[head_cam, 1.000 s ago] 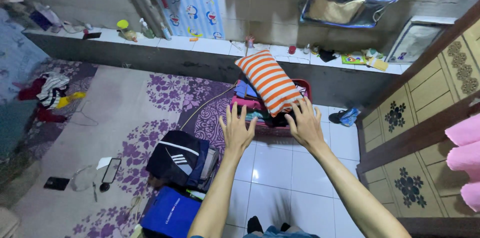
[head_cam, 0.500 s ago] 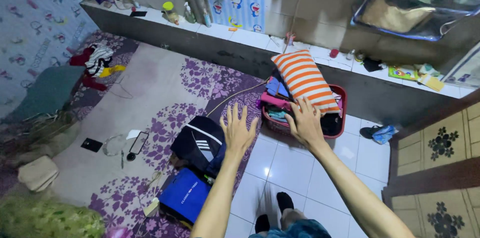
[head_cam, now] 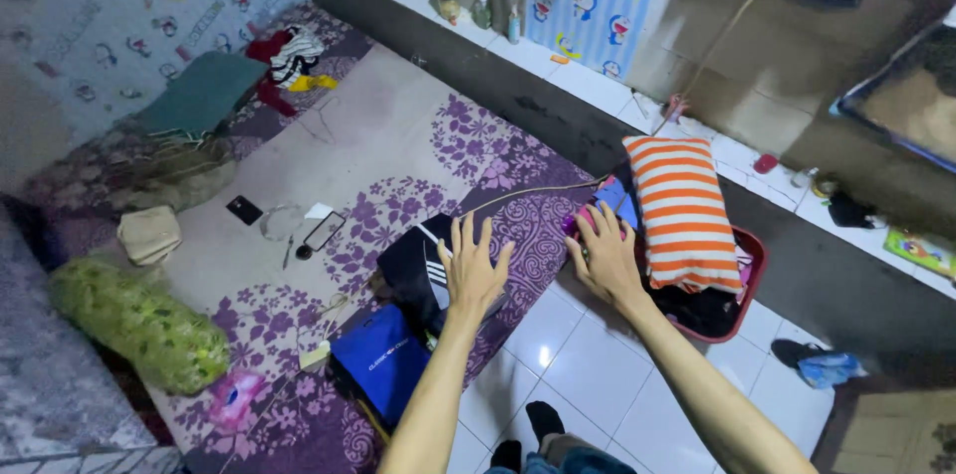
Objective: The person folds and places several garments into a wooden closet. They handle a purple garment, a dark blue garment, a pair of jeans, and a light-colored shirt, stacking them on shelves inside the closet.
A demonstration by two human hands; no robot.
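Green and leafy in pattern, a bolster point(head_cam: 139, 323) lies at the far left on the purple-flowered mat point(head_cam: 398, 150), with a blue bag point(head_cam: 380, 359) and a dark striped bag point(head_cam: 423, 265) further right. Above the dark bag hovers the left hand point(head_cam: 474, 268), fingers spread and holding nothing. Just beside it the right hand point(head_cam: 603, 257), fingers loosely apart, reaches the near edge of the red laundry basket point(head_cam: 749, 280), where an orange-striped pillow point(head_cam: 685, 213) lies atop clothes.
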